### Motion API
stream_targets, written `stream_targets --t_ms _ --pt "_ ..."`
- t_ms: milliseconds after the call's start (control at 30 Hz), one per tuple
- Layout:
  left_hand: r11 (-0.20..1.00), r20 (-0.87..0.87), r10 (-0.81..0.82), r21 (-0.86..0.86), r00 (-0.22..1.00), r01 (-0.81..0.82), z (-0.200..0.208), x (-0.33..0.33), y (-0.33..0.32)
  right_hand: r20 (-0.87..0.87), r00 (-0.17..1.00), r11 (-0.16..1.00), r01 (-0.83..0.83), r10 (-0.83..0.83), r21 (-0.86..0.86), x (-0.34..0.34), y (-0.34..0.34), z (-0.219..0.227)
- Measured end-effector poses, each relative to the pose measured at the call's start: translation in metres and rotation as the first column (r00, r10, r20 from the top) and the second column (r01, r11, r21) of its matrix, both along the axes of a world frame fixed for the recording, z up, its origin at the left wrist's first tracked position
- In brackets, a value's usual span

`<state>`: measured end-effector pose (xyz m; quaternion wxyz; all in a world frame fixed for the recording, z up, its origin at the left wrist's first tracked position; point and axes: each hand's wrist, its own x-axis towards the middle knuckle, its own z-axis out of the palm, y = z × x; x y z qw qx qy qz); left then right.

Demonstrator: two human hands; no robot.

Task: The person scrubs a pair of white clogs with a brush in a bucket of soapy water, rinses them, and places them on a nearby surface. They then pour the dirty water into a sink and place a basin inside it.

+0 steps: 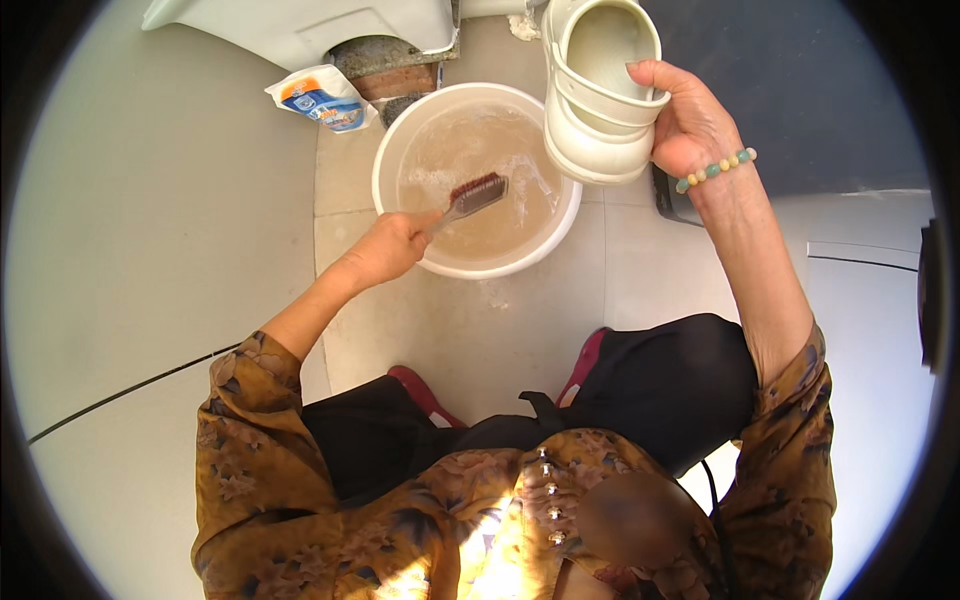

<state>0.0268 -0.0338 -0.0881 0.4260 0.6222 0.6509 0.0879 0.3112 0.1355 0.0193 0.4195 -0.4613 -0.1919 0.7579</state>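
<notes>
My left hand (392, 245) grips the handle of a scrub brush (476, 193) with reddish bristles, held over the murky water in a white round basin (400, 130) on the floor. My right hand (690, 125), with a bead bracelet at the wrist, holds a cream-white clog shoe (598, 90) up by its rim, above the basin's right edge. The shoe's opening faces me.
A white and blue detergent pouch (322, 97) lies on the tiled floor left of the basin. A brick-like block (385, 65) and a white curved fixture (300, 25) sit behind it. A dark grate (668, 200) lies right of the basin. My red shoes (425, 392) rest near it.
</notes>
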Motion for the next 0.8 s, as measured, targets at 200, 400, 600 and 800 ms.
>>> stream_targets --t_ms 200,400,600,800 --pt "0.870 0.497 0.483 -0.366 0.721 -0.330 0.052 -0.008 0.007 -0.038 0.999 0.999 0.027 -0.026 0.041 0.000 -0.001 -0.001" --pt "0.808 0.768 0.587 -0.540 0.256 -0.236 0.065 -0.021 0.006 -0.045 0.999 0.999 0.012 -0.010 0.034 0.004 0.001 -0.003" --pt "0.966 0.259 0.213 -0.198 0.942 -0.165 0.014 -0.005 0.005 -0.030 0.999 1.000 -0.020 0.020 -0.004 0.001 0.008 -0.013" --pt "0.921 0.515 0.330 -0.359 0.791 -0.150 0.066 0.001 0.022 -0.008 1.000 1.000 0.021 -0.021 0.010 0.005 0.005 -0.006"
